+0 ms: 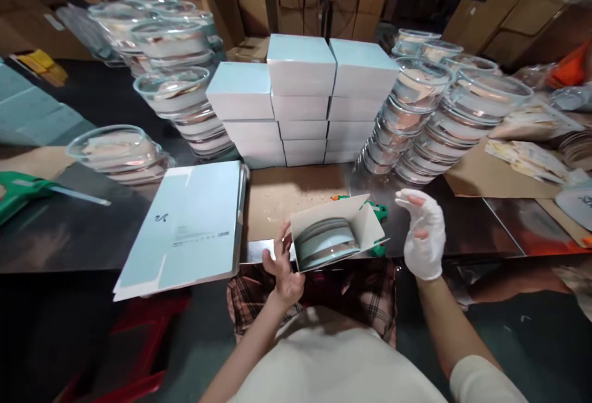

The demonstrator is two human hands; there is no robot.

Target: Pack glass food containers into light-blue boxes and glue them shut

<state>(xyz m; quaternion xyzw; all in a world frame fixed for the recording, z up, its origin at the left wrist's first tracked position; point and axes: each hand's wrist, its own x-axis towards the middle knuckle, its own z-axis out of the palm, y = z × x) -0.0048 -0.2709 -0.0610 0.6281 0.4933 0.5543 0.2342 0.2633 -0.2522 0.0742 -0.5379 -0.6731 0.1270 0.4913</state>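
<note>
An opened carton (pixel 370 230) lies tilted at the table's front edge, its end flaps up on the right. Inside sit several round, pale blue-banded containers (pixel 328 243), stacked on their sides. My left hand (pixel 287 270), bare, is against the carton's left end with its fingers spread. To the right of the carton, my right hand (pixel 423 233) hovers in a white glove with some fingertips uncovered; it is open and holds nothing. Partly hidden behind the carton is a green tool (pixel 379 211) with an orange tip.
Flat light-blue cartons (pixel 194 224) are stacked on the left. White-and-blue boxes (pixel 300 73) form a wall at the back, flanked by clear round tubs (pixel 171 92) and more tubs (pixel 420 85). A green glue gun (pixel 28 190) lies far left; a red stool (pixel 139 341) stands below.
</note>
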